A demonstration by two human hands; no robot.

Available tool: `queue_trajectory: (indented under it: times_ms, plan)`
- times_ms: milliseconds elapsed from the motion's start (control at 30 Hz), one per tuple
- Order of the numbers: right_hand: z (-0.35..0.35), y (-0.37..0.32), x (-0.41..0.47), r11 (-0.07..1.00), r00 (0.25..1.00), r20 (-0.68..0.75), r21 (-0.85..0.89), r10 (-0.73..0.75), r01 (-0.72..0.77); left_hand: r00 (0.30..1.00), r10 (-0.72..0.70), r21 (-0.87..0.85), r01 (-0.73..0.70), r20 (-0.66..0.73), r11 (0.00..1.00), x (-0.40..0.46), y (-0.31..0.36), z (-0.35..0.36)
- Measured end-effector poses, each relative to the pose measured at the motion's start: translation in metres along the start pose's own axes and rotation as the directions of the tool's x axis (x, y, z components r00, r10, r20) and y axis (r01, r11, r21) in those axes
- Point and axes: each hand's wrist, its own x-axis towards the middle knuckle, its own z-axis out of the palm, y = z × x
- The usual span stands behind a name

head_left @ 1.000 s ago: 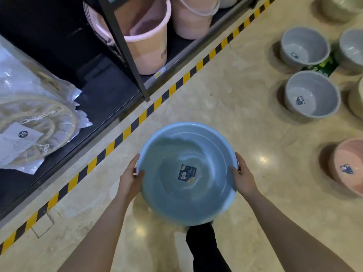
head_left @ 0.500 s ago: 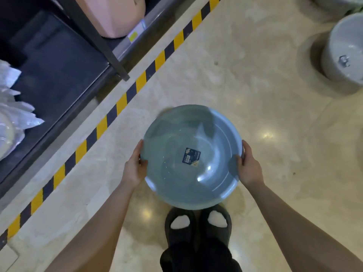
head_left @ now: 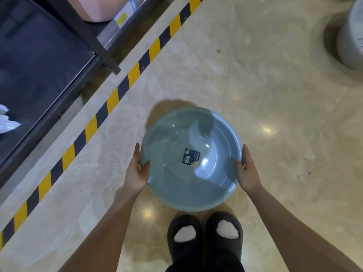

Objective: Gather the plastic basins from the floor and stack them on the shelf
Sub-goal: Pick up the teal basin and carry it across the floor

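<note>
A round blue plastic basin (head_left: pixel 176 173) with a small label sticker on its bottom sits level between my two hands, above the beige floor and just in front of my feet. My left hand (head_left: pixel 137 171) grips its left rim, thumb inside the bowl. My right hand (head_left: pixel 248 173) grips the right rim the same way. The dark shelf (head_left: pixel 39 61) lies at the upper left, its black board low above the floor. A grey basin (head_left: pixel 351 42) stands on the floor at the right edge, partly cut off.
A yellow-and-black hazard stripe (head_left: pixel 110 103) runs diagonally along the shelf's base. A black upright post (head_left: pixel 92 38) stands at the shelf front. A pink bucket (head_left: pixel 94 8) sits on the shelf at the top. A white plastic bag (head_left: pixel 5 122) pokes in at the left edge.
The view has tilted downward and my feet have come into sight. The basin stays held in both hands, lower in the frame; the other floor basins have slid out of view.
</note>
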Motion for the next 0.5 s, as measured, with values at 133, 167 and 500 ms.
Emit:
queue_trajectory:
  times_ms: [133,167,500]
  plan:
    - [-0.009,-0.007,-0.017,0.991,0.992,-0.036,0.061,0.117,-0.115,0.991,-0.091,-0.073,0.084,-0.096,0.994,-0.007,0.013,-0.012]
    - [-0.012,-0.008,-0.022,0.991,0.992,-0.033,0.055,0.122,-0.120,0.989,-0.109,-0.068,0.102,-0.097,0.992,-0.008,0.016,-0.016]
    - [-0.003,-0.014,0.007,0.993,1.000,0.005,0.118,-0.009,0.008,0.990,-0.135,-0.147,0.129,-0.036,0.981,0.031,0.022,-0.001]
